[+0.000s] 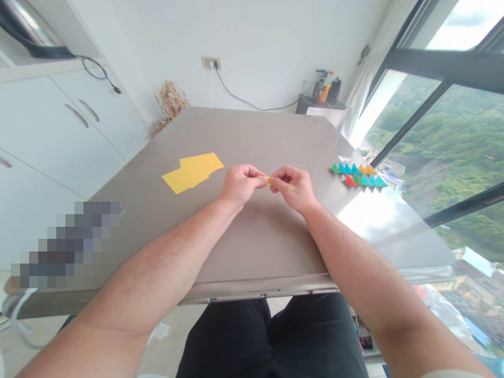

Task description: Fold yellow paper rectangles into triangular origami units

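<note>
Between my two hands, above the middle of the table, is a small piece of folded yellow paper point(268, 181), mostly hidden by the fingertips. My left hand point(241, 184) pinches its left end between thumb and fingers. Its right end is pinched by my right hand point(293, 186). Left of my hands, several flat sheets of yellow paper point(192, 172) lie overlapping on the table. Two rows of small folded paper boats point(358, 175) in green, blue, orange and red stand on the table at the right.
The grey table point(252, 247) spans the view, its front edge near my lap. A blurred-out dark object point(66, 247) lies at the left edge. Behind stand dried stalks point(170, 102) and a small cabinet point(321, 109) holding bottles. A window point(444, 121) borders the right side.
</note>
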The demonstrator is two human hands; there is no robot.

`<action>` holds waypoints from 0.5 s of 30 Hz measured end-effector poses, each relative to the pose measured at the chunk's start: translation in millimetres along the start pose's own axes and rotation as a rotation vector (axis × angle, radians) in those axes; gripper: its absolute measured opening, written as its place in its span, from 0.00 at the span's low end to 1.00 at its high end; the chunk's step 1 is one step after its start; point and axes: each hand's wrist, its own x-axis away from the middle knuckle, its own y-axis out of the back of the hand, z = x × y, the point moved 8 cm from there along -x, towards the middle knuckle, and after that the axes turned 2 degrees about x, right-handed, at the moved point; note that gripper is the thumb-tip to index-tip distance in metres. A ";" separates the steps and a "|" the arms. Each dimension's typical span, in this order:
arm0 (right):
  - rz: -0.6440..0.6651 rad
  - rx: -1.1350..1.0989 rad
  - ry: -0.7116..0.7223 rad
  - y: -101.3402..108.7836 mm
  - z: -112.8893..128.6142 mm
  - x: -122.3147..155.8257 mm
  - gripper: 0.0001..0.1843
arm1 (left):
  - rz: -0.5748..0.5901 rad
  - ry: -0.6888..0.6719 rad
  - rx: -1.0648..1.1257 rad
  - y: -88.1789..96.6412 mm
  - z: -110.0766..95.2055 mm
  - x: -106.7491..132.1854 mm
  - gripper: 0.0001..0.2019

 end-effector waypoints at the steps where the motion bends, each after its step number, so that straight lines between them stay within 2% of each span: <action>1: -0.008 0.014 0.006 0.2 0.8 0.3 0.05 | -0.001 0.006 0.008 -0.3 0.5 -0.1 0.07; 4: -0.036 0.053 -0.004 1.7 0.3 0.3 0.05 | 0.020 0.016 0.027 -2.3 2.1 -0.5 0.07; 9: -0.035 0.070 -0.027 3.6 -2.0 0.6 0.06 | 0.132 -0.021 -0.067 -9.7 2.6 0.6 0.08; 15: -0.011 0.126 -0.017 3.9 -0.4 2.5 0.05 | 0.096 -0.111 -0.253 -7.5 -1.0 1.2 0.04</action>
